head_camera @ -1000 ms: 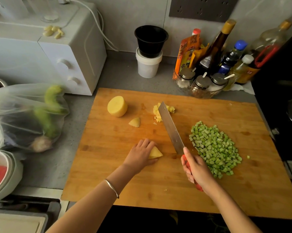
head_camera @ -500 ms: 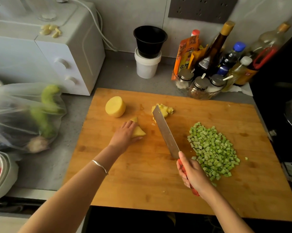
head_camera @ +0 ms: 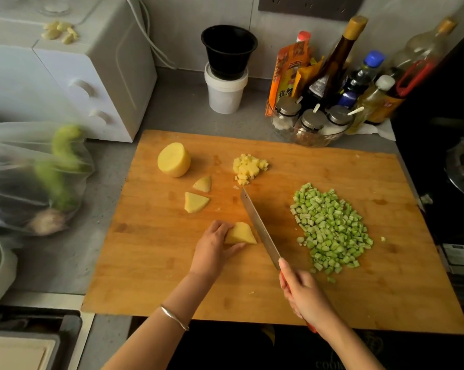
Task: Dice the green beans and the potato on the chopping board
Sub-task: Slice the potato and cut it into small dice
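Beans (head_camera: 332, 228) by our right hand (head_camera: 304, 297), which grips the knife (head_camera: 260, 228), look diced. Our left hand (head_camera: 212, 249) holds a potato wedge (head_camera: 241, 233); more potato (head_camera: 174, 159) waits beyond.

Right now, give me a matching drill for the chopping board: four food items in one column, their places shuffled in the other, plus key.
Things
1. green bean pieces
2. potato dice
3. big potato chunk
4. nearest potato wedge

Places
A. far-left part of the chopping board, no hand on it
B. held by the left hand, just left of the knife blade
C. small heap just beyond the knife tip
D. wide pile right of the blade

Pairs: 1-D, 2-C, 3-A, 4-B
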Available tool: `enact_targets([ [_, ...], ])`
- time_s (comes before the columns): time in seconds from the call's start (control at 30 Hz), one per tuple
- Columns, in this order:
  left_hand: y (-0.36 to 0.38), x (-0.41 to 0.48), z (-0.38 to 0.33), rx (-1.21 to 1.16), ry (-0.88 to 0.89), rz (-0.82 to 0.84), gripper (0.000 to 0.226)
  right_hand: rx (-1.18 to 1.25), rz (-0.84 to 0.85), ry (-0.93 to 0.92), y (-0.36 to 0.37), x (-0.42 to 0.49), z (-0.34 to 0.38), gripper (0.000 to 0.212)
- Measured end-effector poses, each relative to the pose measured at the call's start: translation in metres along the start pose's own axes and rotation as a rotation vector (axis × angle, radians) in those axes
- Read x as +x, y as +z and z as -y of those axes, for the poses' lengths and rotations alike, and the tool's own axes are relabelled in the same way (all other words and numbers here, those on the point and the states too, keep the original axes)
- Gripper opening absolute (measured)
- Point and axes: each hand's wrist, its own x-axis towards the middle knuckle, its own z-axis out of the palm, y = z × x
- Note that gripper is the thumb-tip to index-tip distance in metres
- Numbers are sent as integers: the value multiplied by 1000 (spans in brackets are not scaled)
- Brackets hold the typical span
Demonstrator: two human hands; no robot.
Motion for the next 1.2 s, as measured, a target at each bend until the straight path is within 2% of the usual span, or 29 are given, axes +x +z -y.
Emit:
enact_targets([
  [0.1,1,0,-2,23,-19,-7,44,-63,-9,10,11,0,1,52],
  [0.2,-5,3,-5,53,-51,87,59,-129,-28,-4,14,3,4,52],
  [0.27,-13,10,-7,132,3,215,73,-65,-26,25,10,5,9,51],
  [0.37,-21,22,-12,287,132,334,67,-5,-21,24,3,5,17,51],
  [0.43,-21,25,-15,335,156,331,58,29,-36,10,0,5,19,52],
  [0.53,-15,23,-23,435,38,255,53,78,-62,11,-5,5,20,55],
  [0.63,-11,25,-29,516,-27,213,66,90,-67,17,-7,5,18,55],
  [0.77,-27,34,-17,581,133,409,93,75,-61,1,-8,5,14,55],
  [0.87,-36,42,-6,420,171,558,97,89,-58,14,-8,4,13,55],
  [1.0,-29,41,-2,258,222,447,72,104,-47,30,-3,5,15,53],
  [1.13,-5,22,-10,290,118,102,66,108,-47,43,2,6,19,52],
  [1.2,3,13,-6,212,86,16,69,104,-41,53,5,7,21,52],
])
